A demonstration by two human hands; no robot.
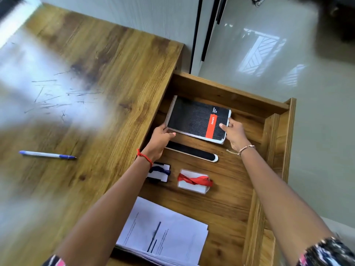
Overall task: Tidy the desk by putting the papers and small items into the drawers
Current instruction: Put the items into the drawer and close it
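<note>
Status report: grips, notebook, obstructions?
Left grip and right grip hold the notebook by its ends, inside open drawer. Pen on desk, not yet stowed. Nothing in the way.

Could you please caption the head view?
Left hand and right hand hold a black notebook in the open drawer.

Gripped at both ends by left hand (160, 140) and right hand (235, 134): black notepad (194, 118), far end of drawer (272, 143); papers (172, 227) at near edge.

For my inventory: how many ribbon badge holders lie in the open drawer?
2. The blue-ribbon holder lies at the left of the drawer, partly covered by an arm; the red-ribbon holder lies right of it. Others may be hidden.
</note>
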